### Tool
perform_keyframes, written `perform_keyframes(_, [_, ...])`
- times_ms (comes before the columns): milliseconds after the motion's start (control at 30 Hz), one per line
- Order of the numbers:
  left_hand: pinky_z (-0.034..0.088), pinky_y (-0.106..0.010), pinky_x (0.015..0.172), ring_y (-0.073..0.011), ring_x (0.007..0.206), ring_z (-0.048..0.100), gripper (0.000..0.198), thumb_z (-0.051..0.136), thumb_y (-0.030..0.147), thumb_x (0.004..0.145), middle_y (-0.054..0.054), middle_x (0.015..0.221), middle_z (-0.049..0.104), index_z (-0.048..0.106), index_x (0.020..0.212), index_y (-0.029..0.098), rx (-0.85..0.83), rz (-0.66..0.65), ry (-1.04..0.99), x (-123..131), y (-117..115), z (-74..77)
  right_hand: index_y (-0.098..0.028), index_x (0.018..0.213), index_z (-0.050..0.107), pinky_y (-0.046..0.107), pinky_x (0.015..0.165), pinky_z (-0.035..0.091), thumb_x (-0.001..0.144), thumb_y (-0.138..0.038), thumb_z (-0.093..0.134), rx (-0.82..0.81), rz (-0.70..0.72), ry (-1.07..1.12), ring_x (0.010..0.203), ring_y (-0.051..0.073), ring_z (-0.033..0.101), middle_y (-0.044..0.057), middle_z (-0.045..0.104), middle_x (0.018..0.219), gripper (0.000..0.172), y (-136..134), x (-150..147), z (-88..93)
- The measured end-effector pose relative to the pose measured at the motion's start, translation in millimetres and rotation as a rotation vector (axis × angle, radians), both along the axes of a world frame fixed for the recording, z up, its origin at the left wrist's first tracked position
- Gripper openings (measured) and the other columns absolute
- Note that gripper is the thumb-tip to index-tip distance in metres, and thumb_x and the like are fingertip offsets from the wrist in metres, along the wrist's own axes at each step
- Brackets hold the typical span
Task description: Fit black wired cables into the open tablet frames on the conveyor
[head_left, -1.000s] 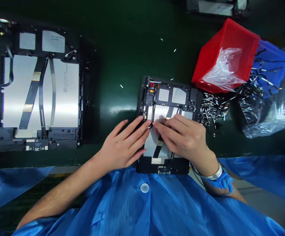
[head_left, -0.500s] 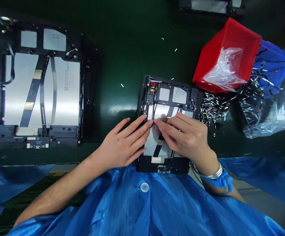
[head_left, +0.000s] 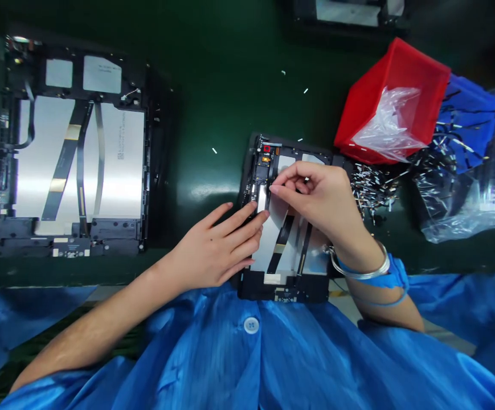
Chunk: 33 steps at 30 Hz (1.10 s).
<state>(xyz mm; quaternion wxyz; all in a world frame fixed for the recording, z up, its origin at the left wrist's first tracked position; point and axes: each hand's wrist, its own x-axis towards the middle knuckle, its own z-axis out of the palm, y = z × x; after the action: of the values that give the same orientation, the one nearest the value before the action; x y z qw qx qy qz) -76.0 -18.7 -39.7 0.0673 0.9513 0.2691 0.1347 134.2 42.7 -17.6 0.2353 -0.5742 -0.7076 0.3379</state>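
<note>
An opened tablet [head_left: 264,288] lies on the table in front of me, its inside facing up, with a silver battery plate and dark flat ribbon cables [head_left: 281,244]. My left hand [head_left: 215,245] rests on its left edge, fingers stretched out and slightly spread, the fingertips touching the inner left side. My right hand [head_left: 315,196] is over the upper middle, thumb and forefinger pinched at a thin black cable [head_left: 268,199] along the left of the battery. The pinched spot is partly hidden by the fingertips. A metal bangle [head_left: 379,267] and a blue wrist strap [head_left: 396,273] are on my right wrist.
A larger-looking opened tablet [head_left: 119,188] lies at the left. To the right are a red bin [head_left: 364,108] with clear plastic, a blue bin [head_left: 471,108] with black strips, a heap of small pieces [head_left: 373,188] and plastic packaging [head_left: 465,216]. Small white scraps [head_left: 305,91] dot the table.
My right hand has moved up along the tablet, its fingertips now higher on the left side of the battery. My left hand stays nearly in place.
</note>
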Motion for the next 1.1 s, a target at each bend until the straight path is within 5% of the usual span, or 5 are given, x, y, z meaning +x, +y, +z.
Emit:
perform_keyframes(267, [0.038, -0.044, 0.108, -0.0279, 0.134, 0.045, 0.039, 0.034, 0.035, 0.101, -0.01, 0.142, 0.054, 0.061, 0.118, 0.012, 0.016, -0.014, -0.023, -1, 3, -1.3, -0.018, 0.069, 0.065, 0.022, 0.05, 0.033, 0.074, -0.015, 0.062, -0.039, -0.049, 0.073, 0.051, 0.007, 0.042, -0.005, 0.052, 0.055, 0.006, -5, 1, 0.9])
perform_keyframes(667, [0.036, -0.045, 0.108, -0.0292, 0.133, 0.047, 0.036, 0.039, 0.034, 0.098, -0.009, 0.138, 0.057, 0.061, 0.117, 0.013, -0.042, -0.018, -0.062, 0, 5, -2.4, -0.018, 0.071, 0.064, 0.024, 0.054, 0.035, 0.077, -0.015, 0.062, 0.041, 0.002, -0.092, 0.052, 0.008, 0.044, -0.006, 0.05, 0.055, 0.007, -3, -1, -2.0])
perform_keyframes(833, [0.035, -0.044, 0.108, -0.0282, 0.133, 0.046, 0.037, 0.038, 0.035, 0.098, -0.009, 0.139, 0.057, 0.062, 0.118, 0.015, -0.047, -0.008, -0.049, 0, 4, -2.4, -0.02, 0.082, 0.067, 0.027, 0.056, 0.036, 0.085, -0.02, 0.06, 0.344, 0.007, -0.372, 0.061, 0.013, 0.051, -0.001, 0.057, 0.062, 0.008, -19, 1, 1.4])
perform_keyframes(933, [0.035, -0.045, 0.109, -0.0289, 0.134, 0.046, 0.036, 0.04, 0.035, 0.097, -0.009, 0.14, 0.056, 0.063, 0.118, 0.015, -0.07, -0.008, -0.047, 0, 4, -1.6, -0.019, 0.094, 0.071, 0.029, 0.056, 0.035, 0.091, -0.019, 0.055, 0.596, 0.162, -0.565, 0.066, 0.016, 0.053, 0.003, 0.063, 0.067, 0.016, -34, 0, 0.0])
perform_keyframes(1100, [0.036, -0.047, 0.109, -0.0295, 0.136, 0.043, 0.039, 0.044, 0.033, 0.096, -0.01, 0.141, 0.055, 0.057, 0.129, 0.015, -0.147, 0.026, -0.084, -2, 2, 3.2, -0.017, 0.109, 0.071, 0.028, 0.056, 0.038, 0.093, -0.018, 0.053, 0.69, 0.198, -0.575, 0.064, 0.016, 0.052, 0.002, 0.063, 0.067, 0.024, -46, 6, 0.9])
